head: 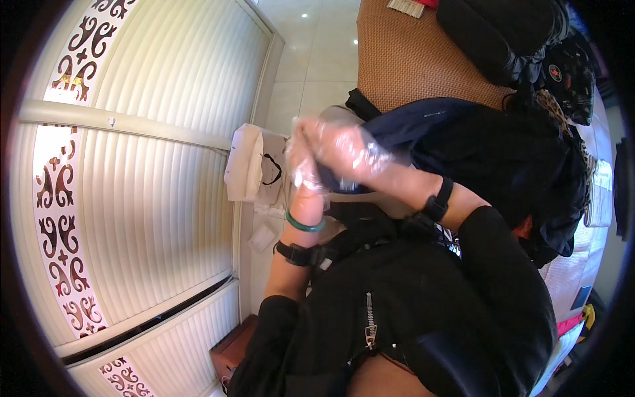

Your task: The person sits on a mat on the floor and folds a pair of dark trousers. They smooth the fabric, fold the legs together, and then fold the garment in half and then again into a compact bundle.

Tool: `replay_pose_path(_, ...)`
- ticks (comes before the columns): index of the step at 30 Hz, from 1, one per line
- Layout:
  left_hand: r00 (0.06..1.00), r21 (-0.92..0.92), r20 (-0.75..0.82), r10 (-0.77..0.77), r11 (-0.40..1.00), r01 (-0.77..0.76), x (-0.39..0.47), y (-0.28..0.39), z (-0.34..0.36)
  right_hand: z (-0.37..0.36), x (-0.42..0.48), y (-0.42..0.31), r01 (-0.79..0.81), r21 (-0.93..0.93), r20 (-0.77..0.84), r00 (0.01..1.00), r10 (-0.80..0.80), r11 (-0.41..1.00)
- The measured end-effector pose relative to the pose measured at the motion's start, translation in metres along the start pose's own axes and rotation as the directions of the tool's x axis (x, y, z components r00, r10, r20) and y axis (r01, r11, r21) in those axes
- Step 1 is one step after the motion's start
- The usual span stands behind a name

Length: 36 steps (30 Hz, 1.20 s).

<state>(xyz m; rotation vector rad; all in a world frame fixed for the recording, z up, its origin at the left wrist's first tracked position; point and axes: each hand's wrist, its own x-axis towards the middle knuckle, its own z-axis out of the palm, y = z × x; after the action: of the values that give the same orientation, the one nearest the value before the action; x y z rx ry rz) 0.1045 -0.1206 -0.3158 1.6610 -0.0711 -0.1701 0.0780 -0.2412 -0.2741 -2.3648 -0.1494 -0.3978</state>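
Observation:
My left hand [301, 154] wears a clear plastic glove and meets my right hand near the middle of the view. A green bangle [304, 222] and a black strap circle that wrist. My right hand [345, 146], also in a clear plastic glove, touches the left one at the fingers; both are blurred. I cannot tell whether anything lies between them. Beneath and beside the hands is dark blue cloth [421, 119], which joins a heap of black clothing [486, 168] on the right.
A white paper bag [245, 164] with a black handle stands left of my hands, beside white sliding doors [158, 193] with scroll cutouts. At the upper right, a black bag [501, 39] rests on a brown woven mat [402, 54]. Tiled floor [307, 64] lies between doors and mat.

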Motion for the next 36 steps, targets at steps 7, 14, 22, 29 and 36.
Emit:
replay_pose_path(7, 0.952, -0.597, 0.13, -0.277, 0.745, 0.298, -0.017, 0.042, 0.021, 0.015, 0.0, 0.026, 0.01, -0.044, -0.164, 0.986, -0.017, 0.999)
replay_pose_path(14, 0.929, -0.39, 0.346, -0.133, 0.88, 0.271, -0.016, 0.062, 0.034, 0.038, 0.008, 0.133, 0.228, -0.288, -0.192, 0.938, -0.289, 0.93)
replay_pose_path(22, 0.884, -0.542, 0.36, -0.299, 0.704, 0.459, -0.003, 0.051, -0.006, -0.066, 0.001, 0.044, -0.4, 0.49, 0.416, 0.888, 0.196, 0.775)
replay_pose_path(29, 0.911, -0.466, 0.354, 0.213, 0.885, -0.026, -0.036, 0.068, -0.014, -0.068, -0.004, 0.031, -0.5, 0.555, 0.426, 0.857, 0.289, 0.665)
replay_pose_path(36, 0.94, -0.129, 0.33, 0.085, 0.991, -0.044, -0.026, 0.019, -0.038, -0.059, -0.023, 0.034, -0.139, 0.568, 0.19, 0.981, 0.035, 0.811)
